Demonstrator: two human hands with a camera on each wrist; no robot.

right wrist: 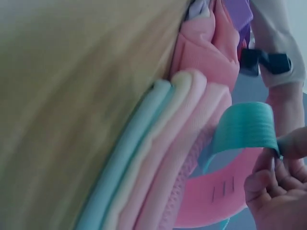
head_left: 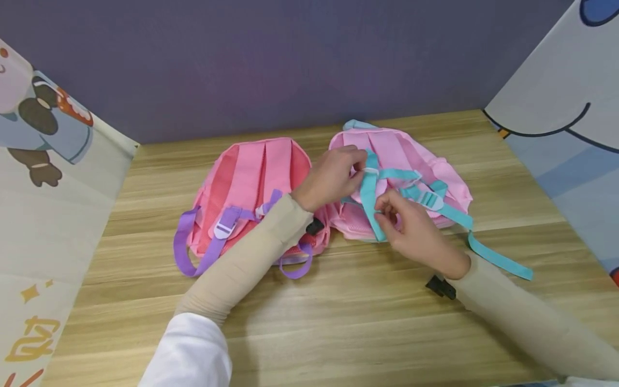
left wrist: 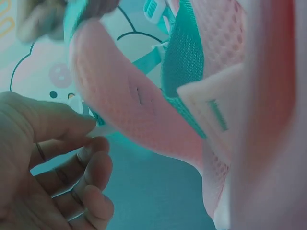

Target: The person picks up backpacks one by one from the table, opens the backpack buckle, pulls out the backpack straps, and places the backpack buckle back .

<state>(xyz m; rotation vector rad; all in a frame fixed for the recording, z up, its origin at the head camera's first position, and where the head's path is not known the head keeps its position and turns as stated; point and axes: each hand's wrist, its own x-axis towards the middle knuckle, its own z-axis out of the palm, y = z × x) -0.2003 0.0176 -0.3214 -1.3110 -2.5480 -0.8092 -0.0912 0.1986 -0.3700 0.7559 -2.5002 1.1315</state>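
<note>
On the right lies a light pink backpack, its back side with teal straps facing up. Thumb and fingertips of my left hand pinch a white strap buckle at the end of a padded pink shoulder strap. My right hand pinches the teal webbing strap lower down, and in the right wrist view this webbing arches from the bag into the fingertips. A second white buckle sits on the other strap, whose loose teal end trails to the right.
A darker pink backpack with purple straps lies at left, touching the light pink one and partly under my left forearm. Both rest on a wooden table. A dark panel stands behind, with printed boards at the sides.
</note>
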